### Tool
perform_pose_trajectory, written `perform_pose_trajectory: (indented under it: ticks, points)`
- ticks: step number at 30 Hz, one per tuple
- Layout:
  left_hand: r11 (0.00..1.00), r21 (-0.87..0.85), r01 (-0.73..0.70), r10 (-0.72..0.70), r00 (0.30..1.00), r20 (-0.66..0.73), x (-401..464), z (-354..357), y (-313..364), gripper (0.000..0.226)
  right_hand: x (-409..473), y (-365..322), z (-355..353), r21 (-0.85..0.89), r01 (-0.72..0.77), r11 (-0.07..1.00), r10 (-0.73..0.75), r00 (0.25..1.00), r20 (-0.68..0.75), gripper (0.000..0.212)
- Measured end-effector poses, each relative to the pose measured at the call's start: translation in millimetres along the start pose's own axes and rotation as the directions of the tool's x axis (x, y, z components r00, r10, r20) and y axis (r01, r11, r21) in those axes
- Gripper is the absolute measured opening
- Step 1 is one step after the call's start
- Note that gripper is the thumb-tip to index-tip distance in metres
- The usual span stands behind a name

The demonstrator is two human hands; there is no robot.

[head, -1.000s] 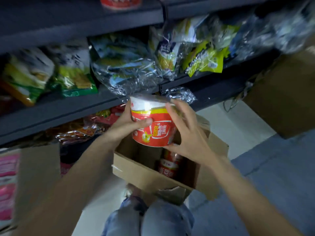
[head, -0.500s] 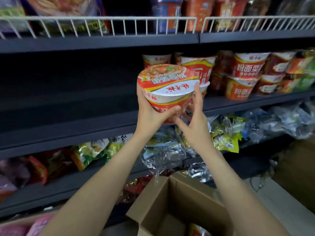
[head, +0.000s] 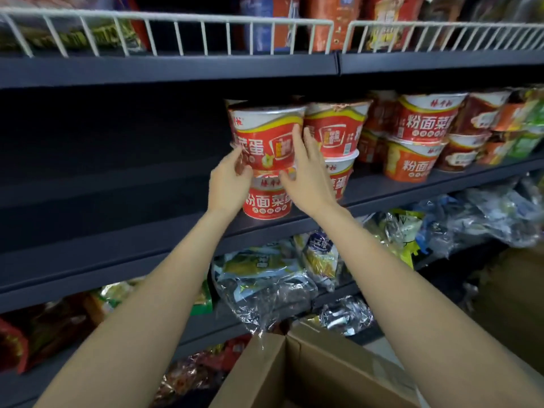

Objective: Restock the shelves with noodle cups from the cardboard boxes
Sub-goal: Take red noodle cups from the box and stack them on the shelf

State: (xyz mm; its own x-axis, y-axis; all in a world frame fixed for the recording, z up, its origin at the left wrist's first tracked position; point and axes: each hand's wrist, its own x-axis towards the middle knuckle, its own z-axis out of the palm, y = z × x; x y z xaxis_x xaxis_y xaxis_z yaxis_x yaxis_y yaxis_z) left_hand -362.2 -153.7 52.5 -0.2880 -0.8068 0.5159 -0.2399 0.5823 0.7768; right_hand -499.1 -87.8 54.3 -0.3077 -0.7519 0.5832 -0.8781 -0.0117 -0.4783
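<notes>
A red and white noodle cup sits stacked on another noodle cup on the dark middle shelf. My left hand grips the upper cup low on its left side with curled fingers. My right hand lies against its right side, fingers straight up along the wall and thumb at the base. An open cardboard box stands below at the bottom edge; its inside is hidden.
More noodle cups stand stacked in twos to the right on the same shelf. A white wire rail fronts the shelf above. Bagged noodles fill the lower shelves. The middle shelf left of my hands is bare.
Both hands carried the cup up out of the box, then forward onto the cup on the middle shelf. The view rose from the box to the shelves.
</notes>
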Motion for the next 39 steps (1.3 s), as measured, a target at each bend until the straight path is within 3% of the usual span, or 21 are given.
perform_pose_trajectory:
  ticks: [3,6,9,11,14,17,20,22,29,36,39]
  points:
    - [0.991,0.030,-0.129,0.132,0.980,-0.148,-55.8,5.1,-30.8,0.031,-61.4,17.1,8.8,0.055,0.031,0.998,-0.027,0.997,-0.066,0.063]
    - [0.973,0.064,-0.223,0.231,0.958,-0.167,-125.1,9.9,-78.3,0.022,-143.8,43.8,26.0,0.083,0.020,0.996,-0.016,0.999,-0.049,0.037]
    - [0.978,0.175,-0.117,0.112,0.993,0.039,-191.9,23.8,-132.5,0.027,-231.1,75.5,48.6,0.078,-0.104,0.991,0.100,0.993,0.058,0.025]
    - [0.928,0.372,-0.015,-0.096,0.956,0.279,-226.3,42.5,-171.5,0.045,-288.8,98.5,66.9,0.008,-0.222,0.975,0.217,0.961,0.172,0.021]
    - [0.772,0.634,-0.054,-0.393,0.743,0.542,-260.1,72.0,-209.7,0.073,-361.5,132.0,95.1,-0.126,-0.470,0.874,0.482,0.802,0.354,0.022]
    - [0.740,0.673,-0.025,-0.499,0.651,0.572,-279.9,96.8,-224.4,0.074,-416.4,162.5,118.2,-0.276,-0.634,0.722,0.680,0.577,0.453,0.029]
    - [0.702,0.712,-0.018,-0.500,0.700,0.510,-285.5,108.1,-230.1,0.047,-451.8,188.0,137.5,-0.446,-0.662,0.602,0.787,0.396,0.474,0.043]
    - [0.708,0.706,-0.027,-0.439,0.766,0.470,-288.5,110.5,-228.1,0.028,-466.7,201.4,151.1,-0.525,-0.639,0.563,0.817,0.330,0.474,0.051]
    - [0.867,0.473,-0.156,-0.096,0.880,0.466,-324.0,116.8,-172.0,0.026,-487.4,232.6,192.9,-0.602,-0.594,0.533,0.840,0.283,0.463,0.069]
    - [0.883,0.456,-0.114,-0.111,0.892,0.438,-331.5,122.5,-160.5,0.021,-506.0,268.3,214.7,-0.618,-0.594,0.515,0.838,0.197,0.509,0.092]
    - [0.884,0.457,-0.096,-0.133,0.886,0.444,-331.1,128.1,-159.4,0.021,-505.6,272.0,222.9,-0.631,-0.589,0.505,0.852,0.226,0.472,0.079]
